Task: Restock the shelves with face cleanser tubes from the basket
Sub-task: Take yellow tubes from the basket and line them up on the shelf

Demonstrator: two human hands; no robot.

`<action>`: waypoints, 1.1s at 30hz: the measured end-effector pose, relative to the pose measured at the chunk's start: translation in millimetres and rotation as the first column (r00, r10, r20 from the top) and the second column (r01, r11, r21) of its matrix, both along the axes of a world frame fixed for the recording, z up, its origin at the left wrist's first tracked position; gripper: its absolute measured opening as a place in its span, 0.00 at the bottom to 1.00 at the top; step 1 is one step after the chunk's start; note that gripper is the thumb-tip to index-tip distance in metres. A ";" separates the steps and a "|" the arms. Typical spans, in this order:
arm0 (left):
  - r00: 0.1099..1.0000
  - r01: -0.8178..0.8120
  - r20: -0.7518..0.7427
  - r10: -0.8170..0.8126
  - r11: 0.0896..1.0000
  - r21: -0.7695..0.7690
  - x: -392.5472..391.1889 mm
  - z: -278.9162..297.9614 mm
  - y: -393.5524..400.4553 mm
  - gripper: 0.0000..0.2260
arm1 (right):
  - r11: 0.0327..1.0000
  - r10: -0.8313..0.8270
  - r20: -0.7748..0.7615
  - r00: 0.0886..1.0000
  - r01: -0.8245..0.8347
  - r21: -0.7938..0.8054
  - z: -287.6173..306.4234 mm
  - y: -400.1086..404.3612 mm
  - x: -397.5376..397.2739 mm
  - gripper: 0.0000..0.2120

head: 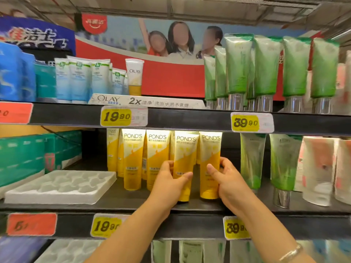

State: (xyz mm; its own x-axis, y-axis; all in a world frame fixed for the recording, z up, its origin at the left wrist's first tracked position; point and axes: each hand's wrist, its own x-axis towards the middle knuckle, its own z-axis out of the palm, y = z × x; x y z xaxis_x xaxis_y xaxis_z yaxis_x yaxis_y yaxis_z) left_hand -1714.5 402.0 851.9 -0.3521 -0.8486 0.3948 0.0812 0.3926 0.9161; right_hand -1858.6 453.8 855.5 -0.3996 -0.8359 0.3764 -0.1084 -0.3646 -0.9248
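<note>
Two yellow Pond's tubes stand cap-down at the front of the middle shelf (pixel 121 201). The left hand (pixel 169 184) has its fingers curled round the left tube (pixel 183 168). The right hand (pixel 227 180) has its fingers pinching the right tube (pixel 209 162). More yellow tubes (pixel 133 158) stand in rows behind and to the left. I think the best way is to set both straight, names facing out, touching side by side. A white tray (pixel 58 185) lies further left.

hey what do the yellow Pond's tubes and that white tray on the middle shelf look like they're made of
Pond's tubes: probably soft plastic with a slight sheen, flat crimped top ends, printed surface. White tray: likely thin moulded plastic, matte, with round cups pressed into it; foam cannot be ruled out.
</note>
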 end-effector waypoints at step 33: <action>0.848 -0.302 0.337 0.409 0.896 -0.326 -6.3 -0.3 0.2 0.20 | 0.881 -0.407 -0.442 0.800 0.472 0.043 -5.7 3.7 14.7 0.22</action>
